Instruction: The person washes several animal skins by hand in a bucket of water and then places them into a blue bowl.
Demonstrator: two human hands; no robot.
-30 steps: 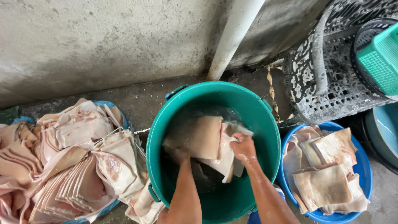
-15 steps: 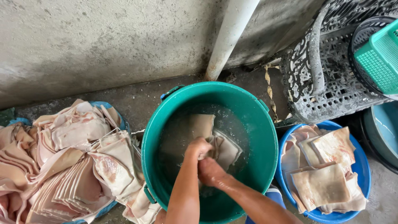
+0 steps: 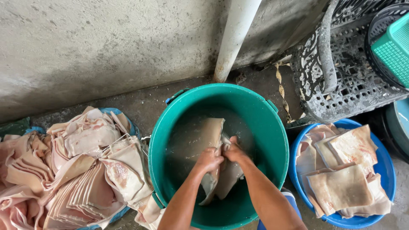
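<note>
A green bucket (image 3: 272,127) holding cloudy water stands on the floor in front of me. Inside it, both hands grip the same pale slab of pork skin (image 3: 208,135), which is partly under the water. My left hand (image 3: 208,160) clutches its near side. My right hand (image 3: 234,151) presses against it just to the right, touching the left hand. The slab's lower part hangs down into the bucket and is partly hidden by my forearms.
A big heap of pale pink skin pieces (image 3: 68,170) overflows a blue basin on the left. A blue basin (image 3: 385,170) on the right holds several stacked slabs. A white pipe (image 3: 234,38) runs up the concrete wall. Grey crate (image 3: 341,72) and green basket (image 3: 394,49) at top right.
My hands have come together and sunk the skin piece lower into the water. One second ago the right hand held a slab lifted above the surface.
</note>
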